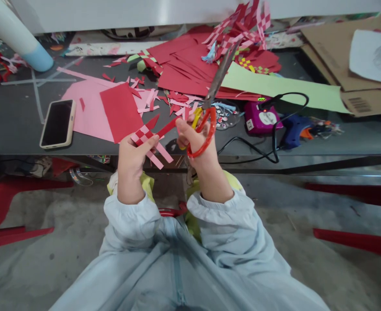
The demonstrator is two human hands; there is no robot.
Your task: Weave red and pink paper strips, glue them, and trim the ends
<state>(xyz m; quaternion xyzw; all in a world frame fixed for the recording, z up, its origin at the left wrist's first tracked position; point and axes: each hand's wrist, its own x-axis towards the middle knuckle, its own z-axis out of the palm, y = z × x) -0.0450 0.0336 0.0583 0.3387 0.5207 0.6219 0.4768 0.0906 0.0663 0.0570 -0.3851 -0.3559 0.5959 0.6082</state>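
My left hand (135,157) is closed on a small woven piece of paper (143,135) with a pink and red checker pattern. Loose pink and red strip ends stick out of it on several sides. My right hand (195,138) holds scissors (213,88) by their red and yellow handles, the blades pointing up and away from me. Its thumb and finger also pinch the end of a red strip (168,128) that runs from the woven piece. Below the hands, a red paper sheet (121,110) lies on pink paper (91,103).
Paper scraps (149,99) and stacked red sheets (185,71) cover the table's middle. A phone (58,123) lies left, near a white-and-blue bottle (22,39). To the right are a purple box (262,119) with a black cable (274,142), a blue glue gun (295,129) and cardboard (329,47).
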